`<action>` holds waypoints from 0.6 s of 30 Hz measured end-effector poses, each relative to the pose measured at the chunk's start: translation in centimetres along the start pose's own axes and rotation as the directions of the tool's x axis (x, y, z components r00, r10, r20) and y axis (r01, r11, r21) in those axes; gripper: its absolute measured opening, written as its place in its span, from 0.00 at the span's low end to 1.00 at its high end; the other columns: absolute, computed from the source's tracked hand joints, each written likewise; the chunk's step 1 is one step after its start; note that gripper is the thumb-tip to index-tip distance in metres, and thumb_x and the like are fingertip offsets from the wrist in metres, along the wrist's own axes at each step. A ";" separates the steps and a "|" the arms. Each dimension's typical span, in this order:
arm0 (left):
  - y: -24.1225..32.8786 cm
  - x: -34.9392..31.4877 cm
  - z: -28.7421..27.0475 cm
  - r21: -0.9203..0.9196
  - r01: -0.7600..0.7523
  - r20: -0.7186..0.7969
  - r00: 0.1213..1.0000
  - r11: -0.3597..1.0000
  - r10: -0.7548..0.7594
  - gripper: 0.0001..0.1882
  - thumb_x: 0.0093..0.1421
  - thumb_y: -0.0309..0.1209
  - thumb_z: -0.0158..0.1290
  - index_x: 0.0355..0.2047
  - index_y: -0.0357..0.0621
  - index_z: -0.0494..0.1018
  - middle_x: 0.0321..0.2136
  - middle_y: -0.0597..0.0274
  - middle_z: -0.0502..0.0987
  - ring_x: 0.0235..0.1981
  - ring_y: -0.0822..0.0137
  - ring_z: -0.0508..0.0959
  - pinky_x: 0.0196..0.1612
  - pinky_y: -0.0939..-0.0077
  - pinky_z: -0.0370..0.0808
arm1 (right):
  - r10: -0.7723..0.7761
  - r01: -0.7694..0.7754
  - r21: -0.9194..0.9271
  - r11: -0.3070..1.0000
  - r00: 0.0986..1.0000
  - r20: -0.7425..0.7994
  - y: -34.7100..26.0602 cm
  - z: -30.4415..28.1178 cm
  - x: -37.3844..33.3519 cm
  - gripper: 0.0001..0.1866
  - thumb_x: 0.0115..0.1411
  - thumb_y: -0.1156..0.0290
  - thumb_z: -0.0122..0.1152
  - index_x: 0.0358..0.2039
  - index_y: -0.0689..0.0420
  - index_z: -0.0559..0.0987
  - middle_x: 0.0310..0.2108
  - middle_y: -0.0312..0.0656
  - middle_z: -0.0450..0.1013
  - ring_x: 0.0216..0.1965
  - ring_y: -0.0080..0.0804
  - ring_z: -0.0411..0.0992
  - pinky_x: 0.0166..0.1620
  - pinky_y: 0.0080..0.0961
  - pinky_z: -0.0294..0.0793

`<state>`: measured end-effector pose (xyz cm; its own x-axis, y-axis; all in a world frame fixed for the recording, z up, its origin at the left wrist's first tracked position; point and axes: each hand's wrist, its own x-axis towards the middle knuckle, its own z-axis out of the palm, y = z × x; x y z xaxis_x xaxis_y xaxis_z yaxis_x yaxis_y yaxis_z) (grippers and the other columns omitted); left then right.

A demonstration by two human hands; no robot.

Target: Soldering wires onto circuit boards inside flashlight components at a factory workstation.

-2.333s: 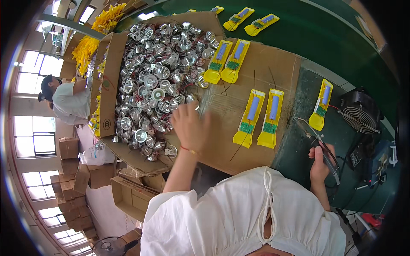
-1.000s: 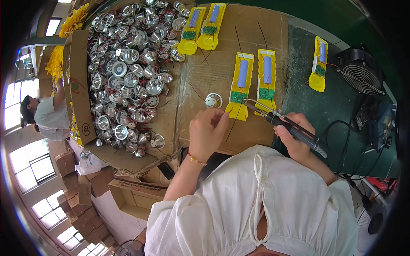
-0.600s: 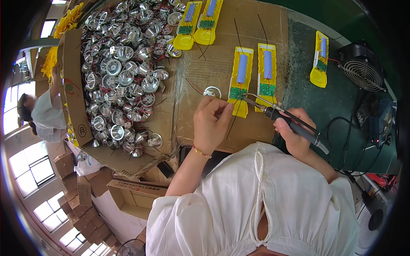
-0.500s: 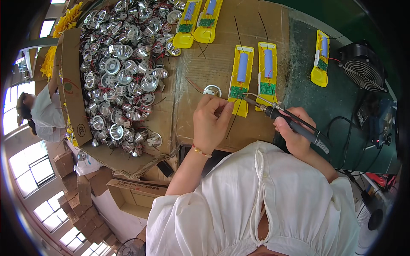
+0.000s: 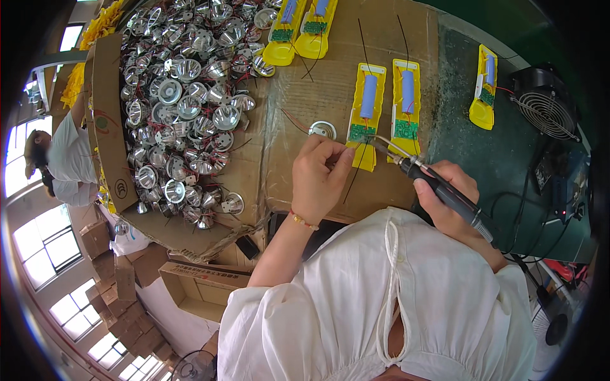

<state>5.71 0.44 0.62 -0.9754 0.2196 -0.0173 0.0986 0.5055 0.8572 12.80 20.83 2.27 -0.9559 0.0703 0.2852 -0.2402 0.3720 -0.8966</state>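
Note:
My right hand (image 5: pixel 452 195) is wrapped round a soldering iron (image 5: pixel 448 190) with a thin metal tube along it. The iron's tip meets the green circuit board (image 5: pixel 361 131) of a yellow plastic housing (image 5: pixel 364 159), which also carries a blue cylindrical battery (image 5: pixel 368 96) and black wires. My left hand (image 5: pixel 319 174) is closed in a pinch at that housing's left edge; what its fingertips hold is hidden. Just beyond its knuckles lies a silver reflector cup (image 5: pixel 323 130) with thin leads. To the right is a second yellow housing (image 5: pixel 406 89) of the same kind.
A large heap of silver reflector cups (image 5: pixel 190 108) fills the left, beside a cardboard wall (image 5: pixel 109 127). More yellow housings (image 5: pixel 312 44) lie at the far edge, another (image 5: pixel 482 95) at right by a black fan (image 5: pixel 543 101). Cables run at right. A person (image 5: pixel 67 159) works far left.
The whole view has shifted slightly. The iron's tip stays at the same circuit board, its handle a little lower. My left hand keeps its pinch beside the housing.

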 end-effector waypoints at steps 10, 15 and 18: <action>0.1 0.1 0.0 -0.007 0.015 -0.001 1.000 1.000 -0.015 0.06 0.51 0.25 0.56 0.23 0.35 0.73 0.22 0.58 0.70 0.19 0.68 0.73 0.24 0.78 0.70 | 0.204 -0.199 0.079 0.977 0.977 -0.058 0.9 -0.2 -1.0 0.09 0.52 0.74 0.61 0.31 0.63 0.72 0.21 0.39 0.72 0.20 0.19 0.69 0.25 0.17 0.68; 0.0 0.1 0.0 -0.010 0.014 0.007 1.000 1.000 -0.014 0.06 0.51 0.26 0.56 0.23 0.35 0.73 0.22 0.58 0.70 0.20 0.68 0.73 0.24 0.78 0.70 | 0.286 -0.267 0.199 0.943 0.956 -0.069 1.0 0.1 -1.1 0.09 0.51 0.75 0.61 0.31 0.63 0.72 0.22 0.39 0.73 0.22 0.18 0.70 0.26 0.16 0.69; 0.2 0.1 -0.1 -0.002 0.016 0.015 1.000 1.000 -0.016 0.06 0.51 0.26 0.56 0.24 0.35 0.73 0.22 0.58 0.70 0.20 0.68 0.73 0.24 0.78 0.70 | 0.363 -0.336 0.264 0.904 0.930 -0.061 1.0 0.3 -1.2 0.09 0.52 0.75 0.61 0.32 0.63 0.72 0.23 0.39 0.73 0.24 0.19 0.71 0.27 0.16 0.70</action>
<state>5.63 0.47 0.80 -0.9738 0.2242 -0.0390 0.0825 0.5073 0.8578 13.61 20.88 0.93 -0.9656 0.2570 -0.0400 0.0594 0.0684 -0.9959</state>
